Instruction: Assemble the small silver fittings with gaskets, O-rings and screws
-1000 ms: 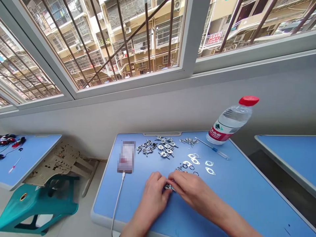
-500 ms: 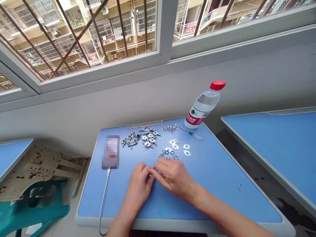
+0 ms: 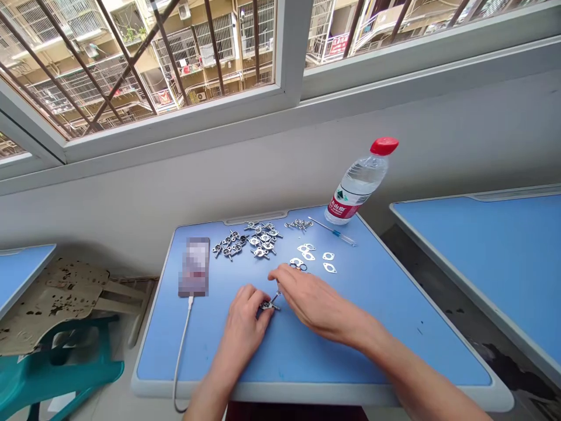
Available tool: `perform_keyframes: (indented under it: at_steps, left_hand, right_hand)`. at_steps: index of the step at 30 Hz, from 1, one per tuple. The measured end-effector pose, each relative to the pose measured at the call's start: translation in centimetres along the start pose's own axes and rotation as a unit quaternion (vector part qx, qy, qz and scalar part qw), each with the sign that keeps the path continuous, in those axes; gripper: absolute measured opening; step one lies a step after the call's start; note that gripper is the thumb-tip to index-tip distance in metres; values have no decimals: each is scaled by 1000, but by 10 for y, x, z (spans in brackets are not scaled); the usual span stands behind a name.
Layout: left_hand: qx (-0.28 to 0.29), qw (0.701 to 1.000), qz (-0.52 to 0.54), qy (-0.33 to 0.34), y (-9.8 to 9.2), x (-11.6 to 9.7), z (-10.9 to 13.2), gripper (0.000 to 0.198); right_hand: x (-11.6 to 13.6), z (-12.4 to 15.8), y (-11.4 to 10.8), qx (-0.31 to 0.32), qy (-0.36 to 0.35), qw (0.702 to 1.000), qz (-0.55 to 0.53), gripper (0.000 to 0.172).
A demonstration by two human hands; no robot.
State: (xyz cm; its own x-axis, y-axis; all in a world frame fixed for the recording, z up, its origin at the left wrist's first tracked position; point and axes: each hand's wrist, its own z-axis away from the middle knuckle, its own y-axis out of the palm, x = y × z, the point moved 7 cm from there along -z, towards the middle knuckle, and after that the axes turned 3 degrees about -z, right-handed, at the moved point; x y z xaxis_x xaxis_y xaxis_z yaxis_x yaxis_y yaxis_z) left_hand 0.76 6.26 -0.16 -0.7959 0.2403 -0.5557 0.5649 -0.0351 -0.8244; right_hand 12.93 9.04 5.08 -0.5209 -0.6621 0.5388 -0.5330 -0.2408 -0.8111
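Note:
Low over the near middle of the desk [image 3: 210, 345], my left hand [image 3: 245, 318] pinches a small metal fitting [image 3: 269, 304] with an oval flange and short stems. My right hand [image 3: 309, 298] is bent just right of it, with fingers curled together at the upper end of a slim shiny piece that rises from the fitting. Whether that piece is part of the fitting is unclear, and what the right fingertips grip is hidden. Dark rings [image 3: 298, 266] lie behind the right hand, partly covered by it. Flat oval metal plates [image 3: 329, 268] are scattered beyond.
Several similar metal fittings [image 3: 265, 238] are heaped at the back, beside small metal pieces [image 3: 299, 224]. A thin blue-and-clear stick [image 3: 335, 232] lies near a red-capped water bottle [image 3: 357, 190]. At left is a phone [image 3: 194, 266] with a white cable [image 3: 182, 351].
My right hand has lifted and shifted slightly away from the left, exposing the fitting and the slim piece. My left hand keeps its hold. The view has shifted a little.

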Motion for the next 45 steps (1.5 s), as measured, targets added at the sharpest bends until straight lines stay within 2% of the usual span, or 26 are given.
perform_keyframes:
  at_steps: [2,4,6,8,11,13,15,20,26,30,33,35,38,41,43,45]
  left_hand:
    - [0,1000,0,3,1,1,0,12]
    - [-6,1000,-4,10,2,2,0,13]
    - [-14,1000,-12,15,3,2,0,13]
    - [-16,1000,-21,14,3,3,-1,12]
    - [-11,1000,-24,9,3,3,-1,11]
    - [-7,1000,-16,10,3,3,-1,9]
    - [-4,1000,-4,14,3,4,-2,7]
    - [-5,1000,12,18,5,6,-2,10]
    - [5,1000,-6,20,3,1,-2,12]
    - [3,1000,5,20,1,-1,-3,12]
    - [4,1000,11,18,1,-1,-3,12]
    - [3,1000,13,18,1,-1,-3,13]
    - [5,1000,5,13,1,-1,-3,12]
    - [7,1000,-9,11,1,-1,-3,13]
    - [7,1000,-14,13,1,-1,-4,13]
    - [8,1000,-12,14,1,-1,-4,13]
  right_hand:
    - [-2,-1,4,-11,-24,999,-26,32]
    - [-1,-3,8,-40,-60,996,-48,25]
    - [-1,-5,11,-78,-74,994,-35,20]
    - [1,-6,12,-101,-69,993,1,27]
    - [7,-6,9,-81,-50,995,20,25]
    - [11,-6,7,-42,-42,998,-15,19]
    - [15,-6,4,-30,-55,996,-66,22]
    - [15,-7,4,-97,-111,984,-97,24]
    - [4,-7,6,-154,-76,984,-55,21]
    - [7,-6,4,-96,-80,991,-48,22]
    - [10,-5,0,-38,-85,992,-87,34]
    - [11,-5,-5,-49,-90,990,-102,31]
    - [6,-6,-7,-121,-72,985,-101,20]
    - [4,-7,-3,-165,-65,981,-79,21]
    - [6,-6,-1,-157,-75,983,-53,19]
    - [8,-6,0,-115,-83,989,-31,20]
